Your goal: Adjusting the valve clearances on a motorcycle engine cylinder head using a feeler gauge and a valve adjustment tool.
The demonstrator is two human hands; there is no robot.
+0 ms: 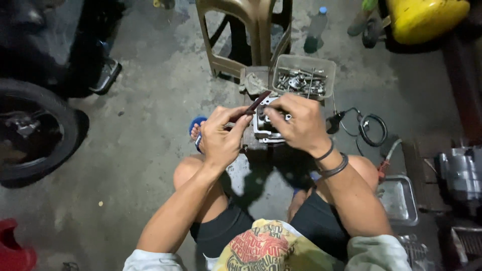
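- Floor point(150, 100): bare grey concrete, stained and scuffed, dimly lit.
- Plastic stool point(246, 30): beige, top centre.
- Motorcycle wheel point(30, 130): black tyre, left edge.
- Yellow tank point(427, 17): top right corner.
- Plastic bottle point(315, 27): blue cap, standing beside the stool.
- Metal tray point(399, 200): lower right, on the floor.
- Black cable point(371, 130): coiled, right of centre.
- Red plastic object point(12, 246): bottom left corner.

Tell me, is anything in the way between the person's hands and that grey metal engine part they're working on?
Nothing visible is. The right hand rests directly on top of the grey metal engine part, and the left hand holds a dark red-handled tool whose tip reaches it. The clear plastic tray of bolts sits behind, out of the way.
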